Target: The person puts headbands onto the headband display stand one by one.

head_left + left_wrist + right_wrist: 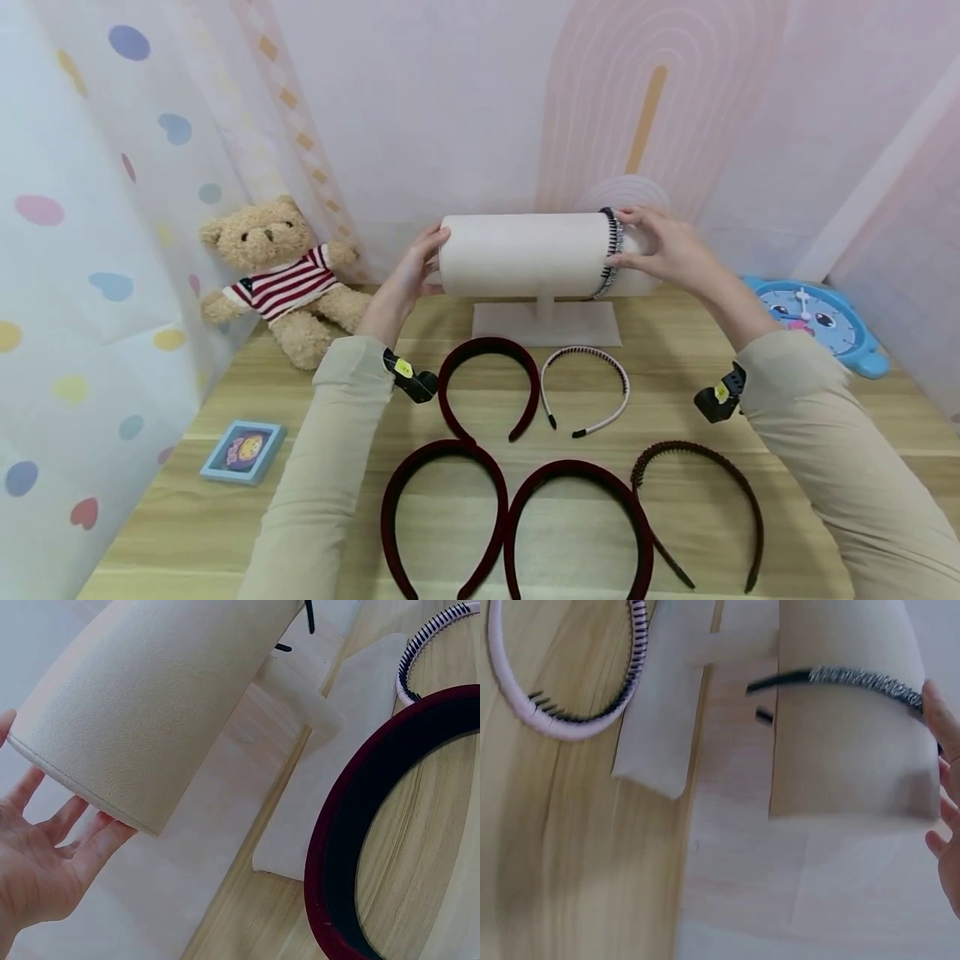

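Pale printed cloth (427, 100) hangs behind a wooden bench (180, 533). At the roll's nine o'clock end, the left hand (408, 268) grips the edge of the cream roll (517, 254). Well apart from it, near the three o'clock end, the right hand (663, 248) pinches the silver headband (855, 678) between thumb and fingers; the band sits around the roll, its black tips poking past the underside. Straight below, at six o'clock, lies the roll's base (506, 327).

Read the head view as a dial: two maroon headbands (491, 343) lie at six, one beyond the other, and a third at five. Between four and five come the pink headband (570, 729), nearer the base, and the brown headband (738, 477), farther out. A bear (288, 279) sits at nine, a small frame (212, 468) lies at eight, and a blue clock (813, 321) lies at three.
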Demonstrator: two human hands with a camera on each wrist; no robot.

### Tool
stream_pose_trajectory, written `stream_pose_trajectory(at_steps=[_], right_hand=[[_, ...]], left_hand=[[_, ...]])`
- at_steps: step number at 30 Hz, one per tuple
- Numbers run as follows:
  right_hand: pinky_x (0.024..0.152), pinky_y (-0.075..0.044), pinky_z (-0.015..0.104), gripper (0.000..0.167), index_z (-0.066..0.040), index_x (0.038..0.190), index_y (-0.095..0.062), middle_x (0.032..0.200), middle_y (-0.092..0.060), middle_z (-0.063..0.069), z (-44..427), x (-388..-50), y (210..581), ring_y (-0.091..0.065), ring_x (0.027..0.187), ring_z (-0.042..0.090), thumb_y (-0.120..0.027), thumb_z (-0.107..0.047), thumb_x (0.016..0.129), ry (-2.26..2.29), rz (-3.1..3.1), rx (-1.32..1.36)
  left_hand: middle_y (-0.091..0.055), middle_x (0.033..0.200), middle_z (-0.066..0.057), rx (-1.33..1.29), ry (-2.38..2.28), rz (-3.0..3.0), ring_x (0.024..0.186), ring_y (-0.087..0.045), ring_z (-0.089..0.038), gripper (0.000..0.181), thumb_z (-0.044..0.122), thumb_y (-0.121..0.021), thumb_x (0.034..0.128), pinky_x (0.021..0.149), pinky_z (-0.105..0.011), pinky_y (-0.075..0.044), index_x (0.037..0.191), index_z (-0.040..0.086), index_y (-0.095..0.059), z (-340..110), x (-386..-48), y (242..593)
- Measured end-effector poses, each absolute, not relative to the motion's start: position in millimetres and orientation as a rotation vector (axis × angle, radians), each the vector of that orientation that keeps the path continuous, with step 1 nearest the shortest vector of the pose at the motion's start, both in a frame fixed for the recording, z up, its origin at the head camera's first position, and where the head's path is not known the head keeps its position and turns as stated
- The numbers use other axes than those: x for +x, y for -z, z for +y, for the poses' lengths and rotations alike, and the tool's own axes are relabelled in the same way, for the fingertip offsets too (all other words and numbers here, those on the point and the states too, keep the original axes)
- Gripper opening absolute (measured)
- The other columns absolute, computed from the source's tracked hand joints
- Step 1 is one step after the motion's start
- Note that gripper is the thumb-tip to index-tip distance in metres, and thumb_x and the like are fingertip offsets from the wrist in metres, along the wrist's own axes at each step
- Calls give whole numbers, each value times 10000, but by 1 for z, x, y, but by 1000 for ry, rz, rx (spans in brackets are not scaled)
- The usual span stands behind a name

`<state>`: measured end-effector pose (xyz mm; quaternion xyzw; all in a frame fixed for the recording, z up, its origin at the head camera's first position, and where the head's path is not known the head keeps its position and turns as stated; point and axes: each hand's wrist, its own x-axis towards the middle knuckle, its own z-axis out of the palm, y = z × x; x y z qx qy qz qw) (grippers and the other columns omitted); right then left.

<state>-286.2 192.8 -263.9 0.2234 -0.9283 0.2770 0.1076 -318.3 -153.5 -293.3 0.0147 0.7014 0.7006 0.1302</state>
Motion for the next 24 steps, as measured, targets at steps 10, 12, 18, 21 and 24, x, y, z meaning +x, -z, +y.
stream_pose_trajectory(at_steps=[10,12,18,21,24], right_hand=[[1087,-224,516,651,25,1279,-470,1361,-451,204,168,-295,260,-352,1292,378,-749,-216,743,-762,-2694,816],[1094,-204,512,667,26,1292,-461,1364,-449,203,165,-296,259,-347,1298,370,-746,-231,746,-756,-2708,817],[1097,-236,479,693,7,1303,-453,1381,-436,188,154,-298,257,-346,1298,369,-746,-272,740,-712,-2735,795],[1106,-229,473,686,-1,1301,-452,1399,-418,176,149,-298,256,-335,1304,373,-741,-281,746,-697,-2745,796],[1099,-247,468,690,5,1290,-461,1393,-429,172,145,-297,256,-359,1291,375,-751,-287,735,-665,-2728,826]], left_hand=[[-183,1526,-11,13,-2030,2057,1337,-273,-278,619,459,-435,893,1043,-548,-297,1447,352,-182,-151,-321,295],[-186,1524,-10,15,-2031,2061,1337,-272,-278,614,459,-433,895,1042,-551,-296,1446,356,-185,-151,-321,296],[-168,1531,-8,22,-2038,2054,1345,-260,-284,610,460,-424,900,1051,-555,-283,1448,357,-177,-152,-320,295],[-166,1531,-8,21,-2040,2051,1344,-260,-284,612,460,-423,901,1057,-551,-277,1450,360,-169,-152,-318,294],[-157,1535,-4,11,-2039,2039,1351,-247,-285,614,461,-430,899,1065,-546,-267,1448,364,-173,-152,-319,294]])
